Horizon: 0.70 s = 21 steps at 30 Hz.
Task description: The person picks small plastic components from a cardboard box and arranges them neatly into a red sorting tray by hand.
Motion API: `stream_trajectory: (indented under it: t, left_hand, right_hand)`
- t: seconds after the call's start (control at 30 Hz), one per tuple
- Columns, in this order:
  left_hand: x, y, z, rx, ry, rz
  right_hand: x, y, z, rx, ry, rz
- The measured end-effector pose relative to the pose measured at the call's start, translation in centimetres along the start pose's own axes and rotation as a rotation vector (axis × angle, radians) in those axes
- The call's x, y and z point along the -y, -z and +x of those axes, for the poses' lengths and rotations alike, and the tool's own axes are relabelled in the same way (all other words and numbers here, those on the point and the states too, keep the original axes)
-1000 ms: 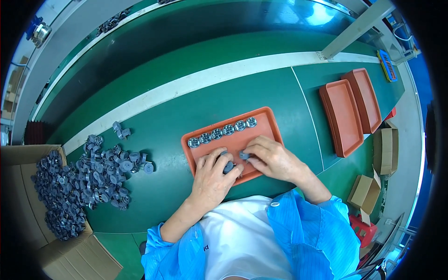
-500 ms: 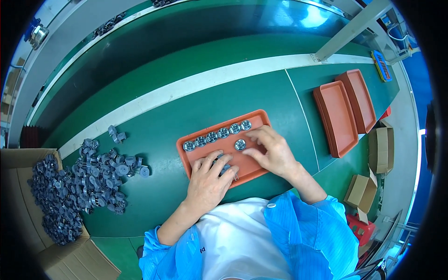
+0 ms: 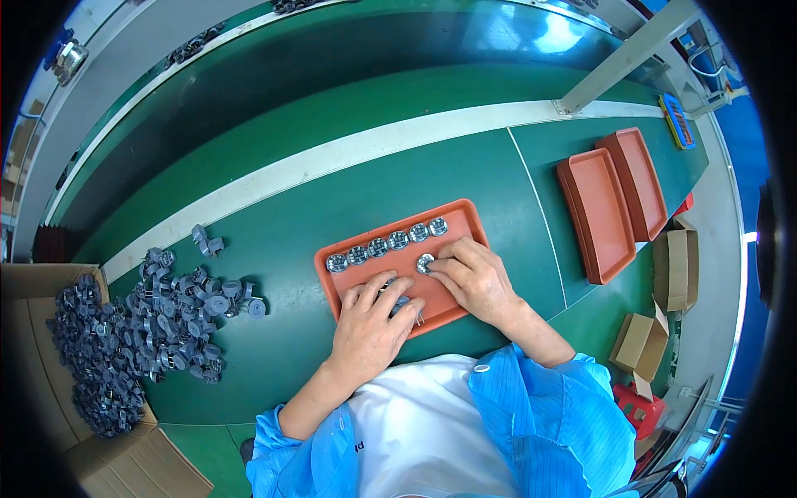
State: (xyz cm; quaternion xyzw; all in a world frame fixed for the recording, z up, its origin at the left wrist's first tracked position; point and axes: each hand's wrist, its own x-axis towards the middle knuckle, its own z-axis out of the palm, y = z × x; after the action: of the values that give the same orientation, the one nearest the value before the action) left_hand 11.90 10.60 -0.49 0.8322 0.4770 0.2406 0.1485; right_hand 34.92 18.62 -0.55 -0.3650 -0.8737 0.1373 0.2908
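Note:
An orange tray (image 3: 403,261) lies in front of me, with a row of several round silver-topped parts (image 3: 378,246) along its far side. My right hand (image 3: 479,284) pinches one more such round silver-topped part (image 3: 424,264) between thumb and fingers, just above or on the tray floor; I cannot tell which. At the near left of the tray my left hand (image 3: 365,322) curls over small grey round parts (image 3: 402,303). Thin metal pins stick out by its fingertips, and the fingers hide most of these parts.
To the left, a heap of grey round parts (image 3: 178,311) spills from a cardboard box (image 3: 37,357) onto the green table (image 3: 290,357). Stacked orange trays (image 3: 599,212) stand at the right. Beyond them are small open cartons (image 3: 641,342) and a metal post (image 3: 631,54).
My right hand has closed its thumb and fingers on the single round silver-topped part, which is now slightly tilted. My left hand stays almost where it was.

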Motion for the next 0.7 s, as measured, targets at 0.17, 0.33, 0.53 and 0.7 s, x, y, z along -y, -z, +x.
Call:
stream_trajectory:
  t: [0.17,0.33,0.53,0.7]
  left_hand:
    - [0.1,0.2,-0.2,-0.017,0.022,-0.022]
    - [-0.1,0.4,-0.3,0.005,0.010,-0.017]
    - [-0.1,2.7,-1.9,-0.114,0.158,-0.186]
    - [-0.1,3.3,-3.7,-0.123,0.276,-0.038]
  right_hand:
    - [0.2,3.1,0.5,0.071,-0.028,-0.341]
    - [-2.1,2.7,1.5,0.000,-0.042,-0.432]
    - [-0.6,3.1,2.5,-0.054,-0.094,-0.341]
    - [3.5,2.0,2.7,0.189,-0.010,0.233]
